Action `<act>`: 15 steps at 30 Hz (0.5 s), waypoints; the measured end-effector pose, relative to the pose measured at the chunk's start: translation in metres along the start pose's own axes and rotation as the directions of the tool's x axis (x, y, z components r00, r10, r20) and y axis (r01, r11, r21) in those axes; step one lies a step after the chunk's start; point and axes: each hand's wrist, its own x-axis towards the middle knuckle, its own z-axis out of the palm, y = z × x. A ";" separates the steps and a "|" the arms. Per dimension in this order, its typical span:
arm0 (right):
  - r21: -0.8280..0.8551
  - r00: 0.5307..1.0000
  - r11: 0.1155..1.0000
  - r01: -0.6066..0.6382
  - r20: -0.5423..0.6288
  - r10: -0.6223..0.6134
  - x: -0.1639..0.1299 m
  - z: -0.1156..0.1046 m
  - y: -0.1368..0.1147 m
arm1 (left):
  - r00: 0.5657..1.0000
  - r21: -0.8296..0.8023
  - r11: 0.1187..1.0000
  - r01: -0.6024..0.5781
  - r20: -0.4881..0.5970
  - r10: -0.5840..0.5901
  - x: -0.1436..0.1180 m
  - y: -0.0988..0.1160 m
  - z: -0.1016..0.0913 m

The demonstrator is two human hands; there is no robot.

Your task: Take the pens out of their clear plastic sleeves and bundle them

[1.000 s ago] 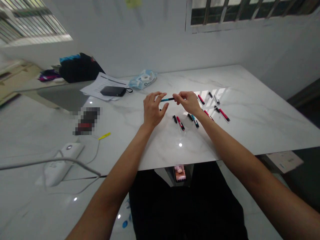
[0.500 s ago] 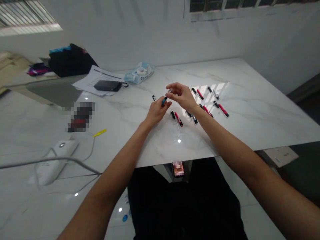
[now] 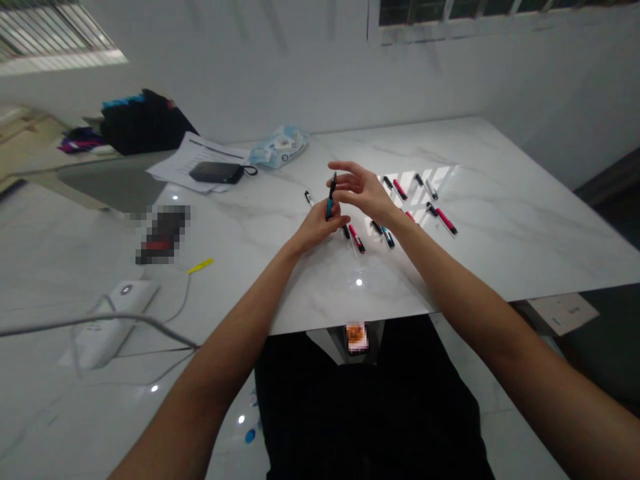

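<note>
My left hand (image 3: 316,228) is closed around a blue and black pen (image 3: 329,208), which stands nearly upright with its dark tapered end pointing up. Beside that end is my right hand (image 3: 367,193), its fingers stretched out and apart from the thumb; whether they touch the pen cannot be made out. Just past my left hand lies a white pen part with a black end (image 3: 308,197). Under and near my hands are a red pen barrel (image 3: 357,239) and a blue barrel (image 3: 388,237), each next to black parts.
Farther right lie red barrels (image 3: 447,221) with black caps and a white barrel (image 3: 431,189). A blue tissue pack (image 3: 279,147), papers (image 3: 175,160) and a black power bank (image 3: 216,172) sit back left. A white power strip (image 3: 117,323) with cables is at left.
The pen in my left hand has tilted upright and shows more of its length. My right hand's index finger has stretched out, and my left thumb has shifted right.
</note>
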 end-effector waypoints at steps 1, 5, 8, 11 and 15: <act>-0.004 1.000 1.000 0.003 0.004 -0.003 0.000 0.000 0.000 | 1.000 -0.007 1.000 0.003 0.006 -0.003 -0.001 0.001 0.000; -0.013 1.000 1.000 -0.001 0.024 0.001 0.001 -0.001 0.003 | 0.999 -0.036 0.999 0.034 0.014 -0.034 -0.002 0.004 0.002; -0.053 1.000 0.999 0.005 0.019 -0.004 0.002 -0.002 0.004 | 0.999 -0.042 0.998 0.043 0.021 -0.042 -0.002 0.003 0.002; -0.028 0.999 1.000 -0.007 0.035 0.008 0.002 -0.003 0.003 | 0.999 -0.058 0.998 0.027 0.021 -0.026 -0.001 0.001 0.002; -0.013 1.000 1.000 -0.025 0.017 0.026 -0.001 -0.001 -0.001 | 0.999 -0.049 0.999 0.019 0.032 -0.017 -0.001 0.000 0.003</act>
